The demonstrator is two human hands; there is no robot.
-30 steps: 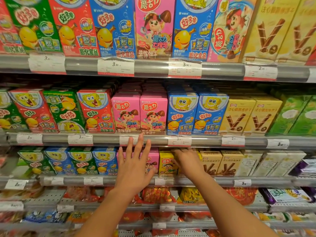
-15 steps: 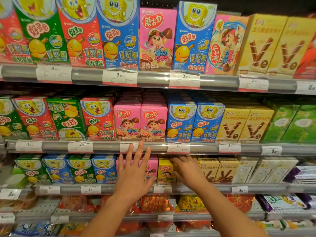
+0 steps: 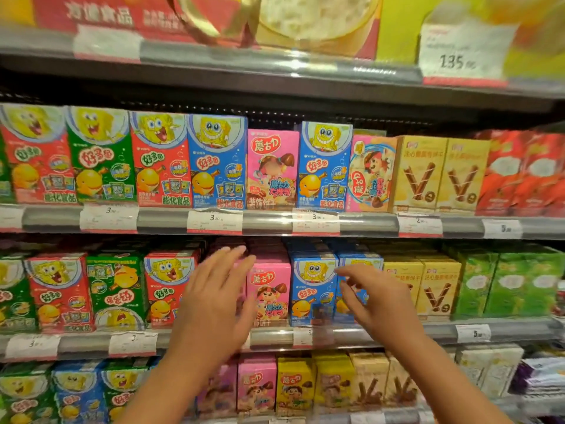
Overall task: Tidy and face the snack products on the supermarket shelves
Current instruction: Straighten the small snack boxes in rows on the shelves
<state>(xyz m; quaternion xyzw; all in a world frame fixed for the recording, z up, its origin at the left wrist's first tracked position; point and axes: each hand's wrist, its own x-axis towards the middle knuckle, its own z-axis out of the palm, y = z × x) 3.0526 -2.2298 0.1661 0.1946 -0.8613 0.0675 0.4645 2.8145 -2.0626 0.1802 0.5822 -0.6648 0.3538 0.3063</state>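
Snack boxes stand in rows on several shelves. On the middle shelf (image 3: pixel 336 333) a pink box (image 3: pixel 270 292) stands between my hands, with a blue cartoon box (image 3: pixel 312 286) to its right. My left hand (image 3: pixel 214 298) is raised in front of another pink box, mostly hiding it, fingers spread and holding nothing. My right hand (image 3: pixel 376 296) hovers in front of a second blue box (image 3: pixel 360 261), fingers apart and empty. Whether either hand touches a box is unclear because of blur.
The shelf above (image 3: pixel 269 223) holds taller red, green, blue and pink boxes, with one pink box (image 3: pixel 272 169) between two blue ones. Yellow stick-biscuit boxes (image 3: pixel 437 286) and green boxes (image 3: pixel 504 283) stand to the right. Lower shelf carries small boxes (image 3: pixel 293 384). Price tags line every rail.
Both hands rose from the lower shelf to the middle shelf's pink and blue boxes. The view tilted upward, bringing a higher shelf into sight.
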